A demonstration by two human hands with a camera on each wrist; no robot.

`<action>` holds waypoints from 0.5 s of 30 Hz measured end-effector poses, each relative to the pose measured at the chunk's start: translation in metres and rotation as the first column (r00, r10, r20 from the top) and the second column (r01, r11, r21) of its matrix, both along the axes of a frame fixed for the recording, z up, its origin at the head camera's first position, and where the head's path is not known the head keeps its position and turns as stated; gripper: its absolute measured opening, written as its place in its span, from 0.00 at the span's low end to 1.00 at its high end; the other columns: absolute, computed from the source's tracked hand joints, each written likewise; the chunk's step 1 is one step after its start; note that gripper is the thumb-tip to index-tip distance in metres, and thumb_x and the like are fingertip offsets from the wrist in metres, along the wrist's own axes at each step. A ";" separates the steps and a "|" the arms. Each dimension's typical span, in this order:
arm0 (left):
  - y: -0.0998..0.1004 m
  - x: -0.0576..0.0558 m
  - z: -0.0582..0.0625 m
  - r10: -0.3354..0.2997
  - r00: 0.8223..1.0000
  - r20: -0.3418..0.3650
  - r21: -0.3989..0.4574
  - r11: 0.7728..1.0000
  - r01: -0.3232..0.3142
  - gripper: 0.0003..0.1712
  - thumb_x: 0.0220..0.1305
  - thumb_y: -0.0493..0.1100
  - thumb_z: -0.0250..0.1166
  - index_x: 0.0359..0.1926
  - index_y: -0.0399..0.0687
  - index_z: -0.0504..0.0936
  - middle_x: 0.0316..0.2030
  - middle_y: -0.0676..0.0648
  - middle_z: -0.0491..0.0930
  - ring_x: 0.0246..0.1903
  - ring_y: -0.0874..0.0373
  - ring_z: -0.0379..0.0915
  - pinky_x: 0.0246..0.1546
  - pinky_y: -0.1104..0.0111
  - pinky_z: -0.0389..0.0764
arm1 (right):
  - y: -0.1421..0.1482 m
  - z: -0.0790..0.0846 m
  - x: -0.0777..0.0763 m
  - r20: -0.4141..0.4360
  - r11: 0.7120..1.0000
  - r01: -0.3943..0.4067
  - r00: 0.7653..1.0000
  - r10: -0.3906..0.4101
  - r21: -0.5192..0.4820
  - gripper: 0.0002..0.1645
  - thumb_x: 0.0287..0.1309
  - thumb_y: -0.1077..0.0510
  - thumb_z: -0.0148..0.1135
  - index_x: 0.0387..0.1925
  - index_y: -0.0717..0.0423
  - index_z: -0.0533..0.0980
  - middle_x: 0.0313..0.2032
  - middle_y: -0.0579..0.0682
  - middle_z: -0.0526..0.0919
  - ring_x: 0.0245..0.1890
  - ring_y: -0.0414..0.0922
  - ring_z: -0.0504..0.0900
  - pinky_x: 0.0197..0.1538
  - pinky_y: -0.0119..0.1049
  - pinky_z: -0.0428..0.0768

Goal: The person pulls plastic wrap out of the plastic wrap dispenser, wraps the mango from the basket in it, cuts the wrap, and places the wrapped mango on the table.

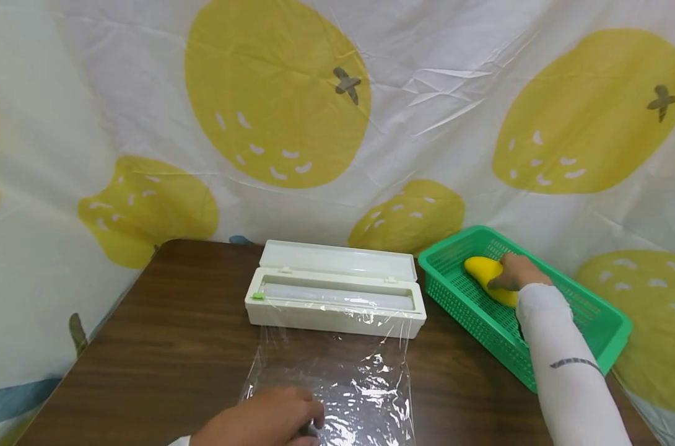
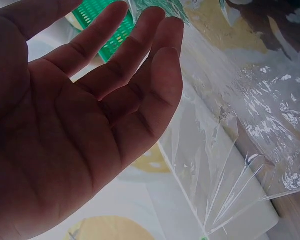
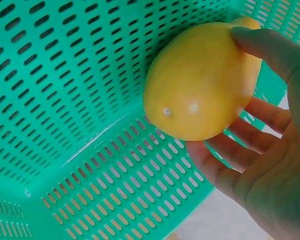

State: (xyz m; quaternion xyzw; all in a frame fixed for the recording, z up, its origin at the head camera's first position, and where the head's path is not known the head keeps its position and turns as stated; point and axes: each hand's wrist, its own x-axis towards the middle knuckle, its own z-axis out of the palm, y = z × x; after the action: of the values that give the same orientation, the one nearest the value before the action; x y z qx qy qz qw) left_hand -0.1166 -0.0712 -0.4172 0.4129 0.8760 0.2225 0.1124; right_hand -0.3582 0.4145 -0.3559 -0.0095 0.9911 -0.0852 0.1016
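Green plastic basket, top open: I see right hand gripping yellow mango-like fruit inside, walls near | white cling-film dispenser just left of basket | left hand loosely curled, holding nothing, by clear film, farther left

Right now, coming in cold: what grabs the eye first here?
Probably the bright yellow fruit-shaped object in the green basket at right, held in the right grip. Next, the glossy clear film running over the front of the open white box, mid-table, toward the viewer. Behind it all hangs a cloth printed with huge yellow fruit.
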 end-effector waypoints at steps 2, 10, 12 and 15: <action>0.000 -0.001 0.000 -0.006 1.000 0.005 0.006 1.000 0.005 0.07 0.65 0.45 0.64 0.40 0.51 0.86 0.32 0.56 0.84 0.29 0.71 0.72 0.29 0.73 0.79 | 0.000 0.002 0.000 -0.017 1.000 -0.015 1.000 0.015 0.000 0.46 0.55 0.46 0.67 0.62 0.76 0.63 0.57 0.78 0.71 0.51 0.67 0.73 0.48 0.67 0.75; 0.000 -0.004 -0.001 0.001 1.000 -0.024 -0.050 0.999 -0.002 0.08 0.64 0.49 0.64 0.40 0.54 0.86 0.33 0.57 0.84 0.31 0.69 0.73 0.31 0.69 0.79 | 0.001 0.005 -0.003 -0.035 0.999 -0.049 0.998 0.048 -0.009 0.45 0.55 0.48 0.67 0.61 0.79 0.64 0.55 0.78 0.73 0.46 0.63 0.75 0.47 0.63 0.76; 0.000 -0.004 -0.001 0.000 0.999 -0.043 -0.056 0.998 -0.002 0.08 0.63 0.49 0.65 0.39 0.54 0.86 0.33 0.56 0.84 0.31 0.69 0.73 0.31 0.69 0.79 | -0.001 0.008 -0.002 -0.032 0.999 -0.049 0.998 0.049 -0.015 0.45 0.56 0.47 0.66 0.62 0.79 0.63 0.56 0.78 0.72 0.47 0.64 0.74 0.48 0.63 0.76; 0.000 -0.003 0.000 -0.004 0.997 -0.083 -0.051 0.999 0.000 0.08 0.63 0.49 0.65 0.38 0.54 0.86 0.32 0.56 0.85 0.31 0.69 0.74 0.30 0.69 0.79 | -0.003 0.014 -0.001 -0.064 0.997 -0.075 0.995 0.074 -0.015 0.45 0.56 0.48 0.66 0.61 0.80 0.64 0.55 0.79 0.72 0.46 0.65 0.74 0.47 0.63 0.76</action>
State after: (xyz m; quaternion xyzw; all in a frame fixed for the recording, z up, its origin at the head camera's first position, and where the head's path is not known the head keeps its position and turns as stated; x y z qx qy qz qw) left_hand -0.1198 -0.0717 -0.4172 0.4195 0.8849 0.1828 0.0867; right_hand -0.3594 0.4112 -0.3419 -0.0498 0.9920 -0.0899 0.0733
